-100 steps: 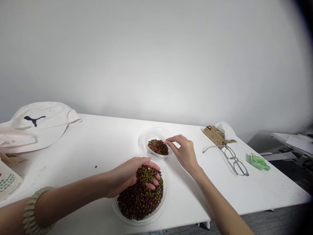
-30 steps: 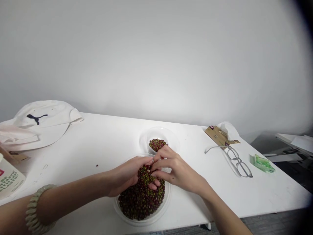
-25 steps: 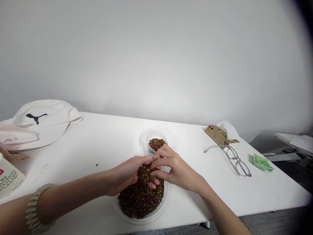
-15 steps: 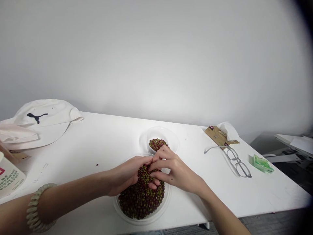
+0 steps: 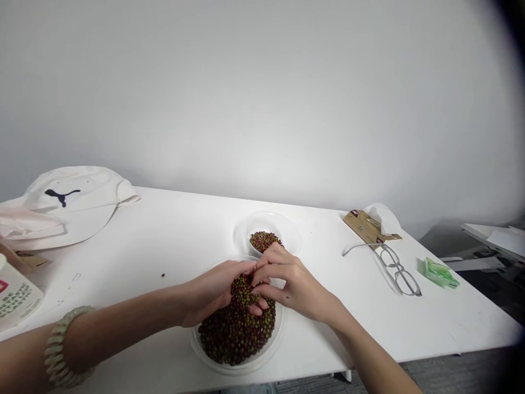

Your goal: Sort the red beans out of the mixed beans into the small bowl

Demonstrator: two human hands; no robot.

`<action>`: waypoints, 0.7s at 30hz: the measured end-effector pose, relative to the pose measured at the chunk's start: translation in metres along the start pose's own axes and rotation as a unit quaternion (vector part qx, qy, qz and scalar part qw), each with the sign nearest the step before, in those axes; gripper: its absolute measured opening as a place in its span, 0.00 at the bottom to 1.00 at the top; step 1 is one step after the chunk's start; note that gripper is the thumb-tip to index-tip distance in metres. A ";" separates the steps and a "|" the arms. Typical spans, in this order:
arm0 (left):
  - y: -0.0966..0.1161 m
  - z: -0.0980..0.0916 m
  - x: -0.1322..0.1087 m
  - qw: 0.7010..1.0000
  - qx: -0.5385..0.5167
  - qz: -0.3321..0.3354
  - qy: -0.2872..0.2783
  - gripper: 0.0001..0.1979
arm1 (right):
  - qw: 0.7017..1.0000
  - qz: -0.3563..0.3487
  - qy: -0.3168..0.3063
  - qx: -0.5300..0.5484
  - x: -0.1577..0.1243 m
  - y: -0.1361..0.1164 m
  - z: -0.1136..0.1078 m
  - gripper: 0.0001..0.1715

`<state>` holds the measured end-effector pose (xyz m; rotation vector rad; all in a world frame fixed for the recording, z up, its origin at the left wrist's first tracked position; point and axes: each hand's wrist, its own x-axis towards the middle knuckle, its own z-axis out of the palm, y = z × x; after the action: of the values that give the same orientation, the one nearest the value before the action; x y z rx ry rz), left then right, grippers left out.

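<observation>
My left hand (image 5: 211, 295) is cupped palm up over the near white bowl (image 5: 280, 334), cradling a handful of mixed red and green beans (image 5: 243, 290). Below it, the bowl is heaped with more dark red and green beans (image 5: 233, 339). From the right, my right hand (image 5: 283, 279) reaches in, thumb and fingers bent together in a pinch at the beans in the left palm. Whatever is between those fingertips is too small to make out. Just behind stands a second white bowl (image 5: 291, 232), with a smaller pile of mixed beans (image 5: 264, 241), partly hidden by the right hand.
On the left lie a white cap (image 5: 82, 191) and a paper cup (image 5: 18, 298). One loose bean (image 5: 163, 275) rests on the white table (image 5: 164, 230). To the right are glasses (image 5: 394, 262), a brown paper packet (image 5: 365, 227) and a green wrapper (image 5: 441, 272).
Both hands stay almost in place over the near bowl. The right fingertips have shifted very slightly among the beans in the left palm.
</observation>
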<state>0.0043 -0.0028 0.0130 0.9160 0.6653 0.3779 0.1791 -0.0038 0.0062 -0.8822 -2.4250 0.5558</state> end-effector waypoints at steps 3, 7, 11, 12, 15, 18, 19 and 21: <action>0.000 0.000 0.000 1.000 0.001 -0.001 0.004 0.16 | 1.000 -0.002 0.009 0.009 0.000 0.002 0.002 0.02; -0.001 -0.001 0.000 1.000 0.001 -0.008 0.001 0.16 | 1.000 -0.005 0.014 0.020 0.000 0.003 0.002 0.03; -0.002 -0.003 0.000 1.000 0.005 -0.002 0.007 0.14 | 0.997 -0.020 0.013 0.069 -0.001 0.000 -0.006 0.03; -0.002 -0.003 0.000 1.000 0.005 0.000 0.009 0.14 | 0.995 -0.024 0.017 0.091 -0.001 -0.001 -0.009 0.03; -0.003 -0.005 0.000 1.000 -0.012 0.000 0.009 0.12 | 0.985 -0.023 0.089 0.143 -0.001 0.005 -0.014 0.03; -0.004 -0.006 0.000 1.000 -0.026 -0.001 0.012 0.13 | 0.971 0.036 0.220 0.082 0.001 0.017 -0.014 0.03; -0.005 -0.007 0.000 1.000 -0.028 -0.002 0.014 0.14 | 0.966 0.066 0.245 0.043 0.002 0.022 -0.013 0.04; -0.005 -0.007 0.000 0.999 -0.031 -0.001 0.017 0.14 | 0.962 0.113 0.250 -0.015 0.003 0.027 -0.011 0.06</action>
<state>-0.0006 -0.0015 0.0057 0.8511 0.6825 0.4104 0.1960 0.0197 0.0024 -1.1614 -1.8936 0.3236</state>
